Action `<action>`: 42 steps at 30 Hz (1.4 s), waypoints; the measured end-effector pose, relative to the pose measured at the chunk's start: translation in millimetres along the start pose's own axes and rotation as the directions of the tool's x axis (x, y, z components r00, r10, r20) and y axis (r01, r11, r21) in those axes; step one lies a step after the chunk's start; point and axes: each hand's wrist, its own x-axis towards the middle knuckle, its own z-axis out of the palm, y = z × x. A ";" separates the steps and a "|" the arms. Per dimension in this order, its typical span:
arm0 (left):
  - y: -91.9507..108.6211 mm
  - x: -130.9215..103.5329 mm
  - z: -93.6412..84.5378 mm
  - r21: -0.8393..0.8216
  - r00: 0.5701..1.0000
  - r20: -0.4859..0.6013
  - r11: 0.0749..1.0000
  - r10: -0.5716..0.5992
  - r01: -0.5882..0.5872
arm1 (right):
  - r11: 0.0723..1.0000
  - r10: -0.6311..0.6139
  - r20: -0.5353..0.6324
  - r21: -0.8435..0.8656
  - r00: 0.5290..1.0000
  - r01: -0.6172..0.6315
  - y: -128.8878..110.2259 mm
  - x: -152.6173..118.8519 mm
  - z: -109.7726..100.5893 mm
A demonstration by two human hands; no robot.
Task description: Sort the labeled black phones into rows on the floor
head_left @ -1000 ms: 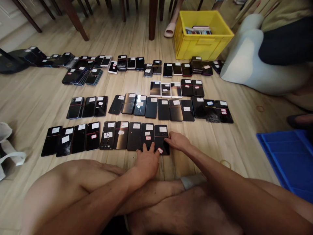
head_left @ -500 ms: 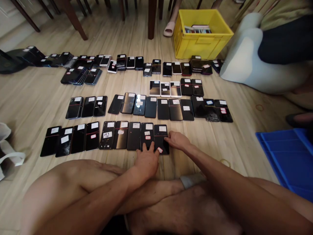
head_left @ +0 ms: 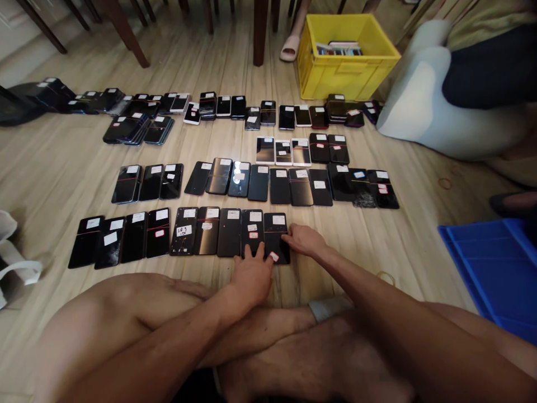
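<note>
Black phones with white labels lie in rows on the wooden floor. My left hand (head_left: 253,274) rests with fingers spread at the lower edge of a labelled phone (head_left: 252,224) in the nearest row, its fingertips touching it. Beside that one, the last phone on the right (head_left: 276,238) has a red band around it and a small pink-edged sticker near its bottom. My right hand (head_left: 305,239) is at the right edge of this phone, fingers curled together and touching its side. Whether the fingers pinch the phone or its band is too small to tell.
A yellow crate (head_left: 348,75) holding items stands at the back, near a person's foot in a pink slipper (head_left: 290,48). Blue trays (head_left: 495,274) lie at the right, by a pale stool (head_left: 415,106). Further phone rows (head_left: 302,187) stretch beyond my hands.
</note>
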 end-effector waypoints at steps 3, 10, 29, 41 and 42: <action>0.4 0.1 0.1 0.002 1.000 -0.001 1.000 -0.003 0.003 | 1.000 -0.002 0.000 -0.003 1.000 0.002 -0.6 -1.6 -1.3; -0.3 0.5 1.8 0.003 1.000 -0.018 1.000 0.004 -0.004 | 1.000 -0.005 -0.004 0.002 1.000 0.005 -1.4 -2.9 -1.7; 0.4 0.2 0.6 0.007 1.000 -0.010 1.000 0.003 -0.003 | 1.000 -0.023 0.002 -0.018 1.000 0.023 0.1 0.3 0.3; 0.7 0.7 -0.3 0.008 1.000 -0.011 1.000 0.005 -0.005 | 0.999 -0.024 0.002 -0.031 1.000 0.025 0.4 1.4 1.6; 0.8 0.8 -0.3 0.009 1.000 -0.010 1.000 0.004 -0.004 | 0.999 -0.026 0.003 -0.031 1.000 0.026 0.3 1.3 1.5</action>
